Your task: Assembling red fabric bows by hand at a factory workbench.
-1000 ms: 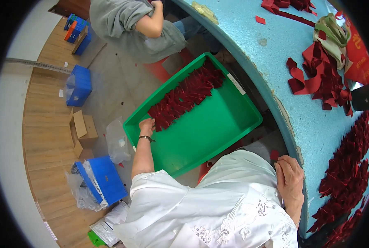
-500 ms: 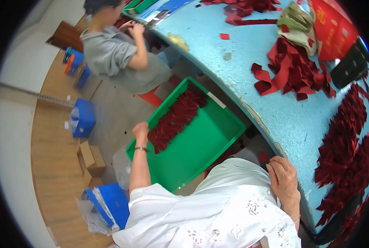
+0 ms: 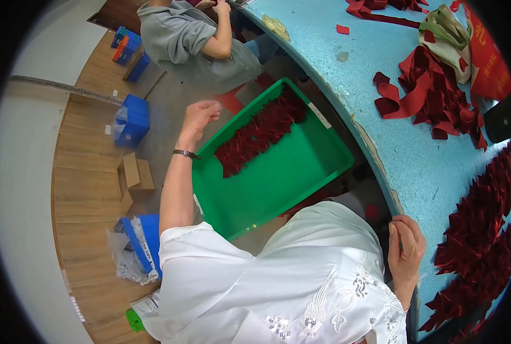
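Note:
My left hand (image 3: 201, 113) hangs in the air just left of the green plastic tray (image 3: 284, 172), fingers loosely curled and holding nothing; a watch band is on the wrist. A row of dark red fabric pieces (image 3: 261, 129) lies along the tray's far side. The tray sits low, beside the blue table (image 3: 370, 86). My right hand (image 3: 407, 246) grips the table's near edge, fingers over the top. Beside that hand, many more dark red fabric pieces (image 3: 479, 229) are spread across the tabletop.
A heap of red strips (image 3: 433, 92) and pale cloth (image 3: 447, 31) lies further along the table. Another person in a grey top (image 3: 192, 40) sits at the table beyond the tray. On the wooden floor stand blue crates (image 3: 132, 120), a cardboard box (image 3: 135, 175) and a blue bin with plastic bags (image 3: 144, 243).
My left hand has lifted off the tray's left rim and now hangs in the air beside it. My right hand stays on the table edge. The view has shifted.

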The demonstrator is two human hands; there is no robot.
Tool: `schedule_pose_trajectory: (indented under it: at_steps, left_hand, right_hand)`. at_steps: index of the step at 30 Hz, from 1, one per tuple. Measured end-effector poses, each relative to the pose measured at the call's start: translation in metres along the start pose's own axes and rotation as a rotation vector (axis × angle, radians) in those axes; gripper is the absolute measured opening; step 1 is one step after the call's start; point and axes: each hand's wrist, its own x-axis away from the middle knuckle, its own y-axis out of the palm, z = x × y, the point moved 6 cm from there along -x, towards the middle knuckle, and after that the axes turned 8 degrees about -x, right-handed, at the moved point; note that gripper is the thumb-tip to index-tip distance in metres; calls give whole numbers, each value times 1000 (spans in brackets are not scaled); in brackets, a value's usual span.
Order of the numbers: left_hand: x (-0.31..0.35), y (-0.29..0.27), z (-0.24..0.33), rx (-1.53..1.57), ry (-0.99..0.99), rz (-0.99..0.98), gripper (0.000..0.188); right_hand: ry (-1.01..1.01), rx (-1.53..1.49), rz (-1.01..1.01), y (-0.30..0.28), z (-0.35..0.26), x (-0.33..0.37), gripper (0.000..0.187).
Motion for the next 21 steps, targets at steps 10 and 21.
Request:
schedule_pose_trajectory:
  at_steps: [10,21]
  left_hand:
    - [13,52,45,-60,23,-230,22]
    - [32,102,69,-84,88,-521,22]
  right_hand:
    - [134,-49,-12,1,11,0,3]
    - [180,-102,-11,1,20,3,5]
